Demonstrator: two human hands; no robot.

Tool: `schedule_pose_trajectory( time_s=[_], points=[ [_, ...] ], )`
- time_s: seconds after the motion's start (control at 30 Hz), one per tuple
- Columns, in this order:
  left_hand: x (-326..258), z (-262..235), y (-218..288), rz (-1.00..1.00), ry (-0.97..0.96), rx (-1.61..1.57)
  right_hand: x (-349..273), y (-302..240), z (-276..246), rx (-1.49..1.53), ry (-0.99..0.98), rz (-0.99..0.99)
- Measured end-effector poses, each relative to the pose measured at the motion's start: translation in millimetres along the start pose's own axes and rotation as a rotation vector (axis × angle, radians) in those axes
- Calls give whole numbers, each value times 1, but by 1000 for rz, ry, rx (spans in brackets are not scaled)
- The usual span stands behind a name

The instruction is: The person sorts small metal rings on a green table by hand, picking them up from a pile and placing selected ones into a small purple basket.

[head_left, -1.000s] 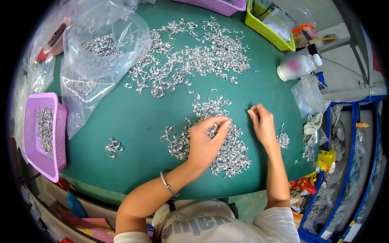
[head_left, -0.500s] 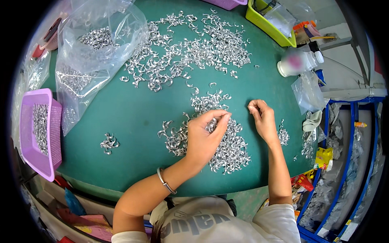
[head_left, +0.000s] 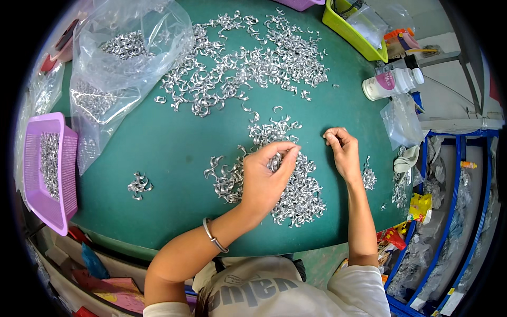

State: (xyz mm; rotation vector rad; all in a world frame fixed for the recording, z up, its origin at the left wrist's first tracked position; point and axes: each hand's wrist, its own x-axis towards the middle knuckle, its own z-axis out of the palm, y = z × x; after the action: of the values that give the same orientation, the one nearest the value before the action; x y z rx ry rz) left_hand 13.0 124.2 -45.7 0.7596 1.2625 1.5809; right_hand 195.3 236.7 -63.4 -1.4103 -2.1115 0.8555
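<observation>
My left hand (head_left: 266, 177) is over a pile of small curved silver metal pieces (head_left: 298, 198), thumb and forefinger pinched together. Whatever the pinch holds is too small to make out. To the right of this pile my right hand (head_left: 343, 150) hovers above the green table (head_left: 179, 206), its fingertips also closed; anything between them cannot be seen. A small cluster of the same pieces (head_left: 368, 178) lies beside my right wrist, and another little heap (head_left: 140, 183) lies off to the left. A wide scatter of them (head_left: 253, 66) covers the far part of the table.
At the far left rests a clear plastic bag (head_left: 108, 79) with more pieces inside. A purple basket (head_left: 70, 174) of pieces stands at the left edge. Toward the far right are a green bin (head_left: 348, 33) and white bottles (head_left: 388, 84). A blue rack (head_left: 454, 201) stands beyond the right edge.
My right hand has shifted slightly, its fingers still pinched. My left hand has hardly moved. The whole view has slid a little, and the piles look the same.
</observation>
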Motion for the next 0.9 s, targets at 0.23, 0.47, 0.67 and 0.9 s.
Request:
schedule_pose_trajectory(
  time_s=[0.23, 0.47, 0.67, 0.9],
  points=[
    [0, 0, 1, 2, -1, 7, -1, -1, 2, 8, 26, -40],
    [0, 1, -2, 40, 21, 6, 1, -1, 2, 9, 24, 51],
    [0, 1, 0, -17, -5, -1, 2, 1, 6, 148, 69, 94],
    [0, 1, -2, 22, -73, 10, -30, -45, 0, 594, 76, -10]
  ],
)
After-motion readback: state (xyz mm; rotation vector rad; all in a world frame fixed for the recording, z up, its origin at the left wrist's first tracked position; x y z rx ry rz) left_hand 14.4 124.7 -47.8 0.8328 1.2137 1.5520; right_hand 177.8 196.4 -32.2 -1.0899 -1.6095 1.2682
